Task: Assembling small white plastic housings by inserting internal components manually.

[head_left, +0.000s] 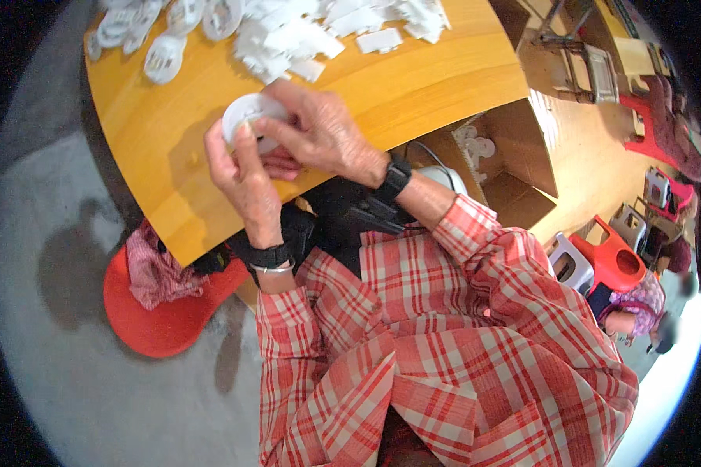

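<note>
A round white plastic part [241, 107] is held between both hands above the near part of the wooden table [397, 101]. My left hand [243, 180] grips its lower left edge, the thumb pressed on its face. My right hand [319, 128] closes on its right side, thumb and fingers on the disc. Some of the right fingers are hidden behind the part. Beyond the hands lies a heap of flat white pieces [276, 39], with one rectangular white piece [379, 40] at its right. Several round white parts [163, 58] are gathered at the far left of the table.
Below the table's right edge stands an open cardboard box [514, 148] with white parts inside. A red stool [152, 319] bearing a checked cloth [160, 268] is at the lower left. More stools [611, 257] and a seated person [639, 307] are at the right.
</note>
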Demonstrator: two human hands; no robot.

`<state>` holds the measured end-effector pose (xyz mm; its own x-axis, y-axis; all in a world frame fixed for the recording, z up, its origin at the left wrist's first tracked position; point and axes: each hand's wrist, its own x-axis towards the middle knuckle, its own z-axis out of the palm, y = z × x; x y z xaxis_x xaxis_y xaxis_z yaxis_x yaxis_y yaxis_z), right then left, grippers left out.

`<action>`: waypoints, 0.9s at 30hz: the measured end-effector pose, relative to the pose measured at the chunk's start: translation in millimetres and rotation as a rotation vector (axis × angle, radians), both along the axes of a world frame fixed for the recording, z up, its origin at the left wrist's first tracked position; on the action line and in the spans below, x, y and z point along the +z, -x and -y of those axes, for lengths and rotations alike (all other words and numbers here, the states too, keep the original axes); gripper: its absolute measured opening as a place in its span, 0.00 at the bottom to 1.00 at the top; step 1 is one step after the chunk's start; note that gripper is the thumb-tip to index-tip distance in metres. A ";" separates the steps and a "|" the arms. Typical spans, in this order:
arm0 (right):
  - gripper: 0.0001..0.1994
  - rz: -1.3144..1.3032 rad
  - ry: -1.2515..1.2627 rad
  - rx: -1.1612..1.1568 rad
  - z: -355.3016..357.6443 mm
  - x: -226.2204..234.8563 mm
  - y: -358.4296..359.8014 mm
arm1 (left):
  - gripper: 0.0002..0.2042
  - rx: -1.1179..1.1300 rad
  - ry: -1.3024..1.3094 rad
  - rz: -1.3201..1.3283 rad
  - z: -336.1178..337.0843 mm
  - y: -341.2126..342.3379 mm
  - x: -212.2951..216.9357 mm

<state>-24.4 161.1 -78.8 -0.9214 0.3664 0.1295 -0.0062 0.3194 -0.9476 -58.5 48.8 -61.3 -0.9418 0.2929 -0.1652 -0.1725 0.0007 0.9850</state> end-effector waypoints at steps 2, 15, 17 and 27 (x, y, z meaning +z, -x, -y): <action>0.12 -0.018 0.050 0.007 0.0 2.9 -3.0 | 0.14 0.013 0.070 -0.067 -0.8 0.8 -1.3; 0.10 -0.072 0.246 -0.608 -78.8 6.0 -141.9 | 0.15 0.028 0.306 -0.232 46.9 25.6 -21.1; 0.06 -0.262 0.422 -0.858 -106.5 -8.9 -172.3 | 0.19 0.046 0.538 -0.524 51.5 33.3 -25.0; 0.10 0.530 0.603 -0.994 -199.9 -238.6 -367.8 | 0.29 -0.082 0.924 -0.874 37.0 113.5 -43.0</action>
